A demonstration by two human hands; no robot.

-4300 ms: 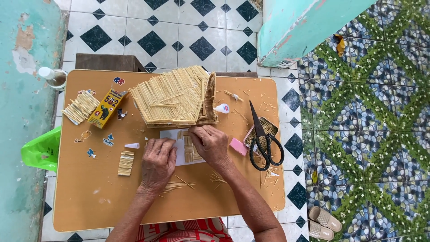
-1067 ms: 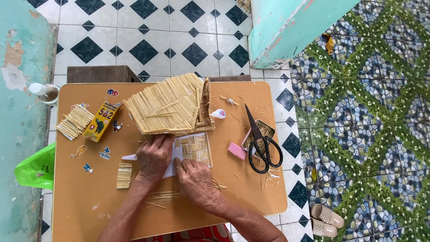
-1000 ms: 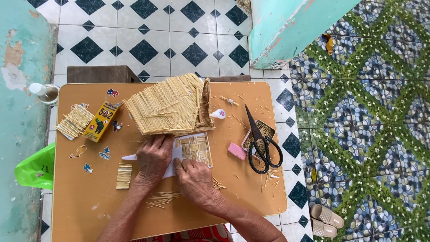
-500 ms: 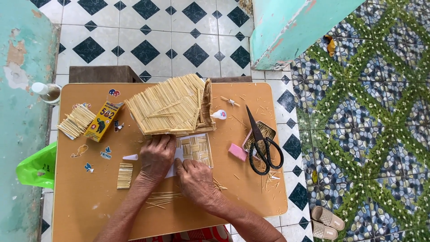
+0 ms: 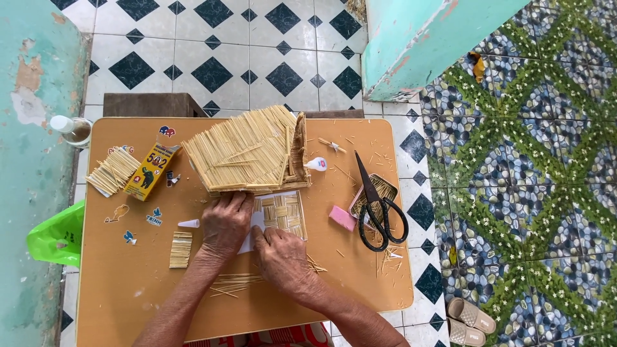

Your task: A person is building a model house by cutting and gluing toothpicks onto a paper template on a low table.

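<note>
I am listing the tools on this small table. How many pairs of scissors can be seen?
1. The black-handled scissors lie on the right side of the table, blades pointing away from the person, partly over a small tin, beside a pink block. No other pair shows.

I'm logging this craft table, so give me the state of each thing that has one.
Left hand: flat on the paper.
Right hand: pressing the paper's edge.
Paper: partly covered with stick squares.
Scissors: shut, lying on a tin.
Stick roof: assembled, resting on the table.
Yellow box: lying flat.
</note>
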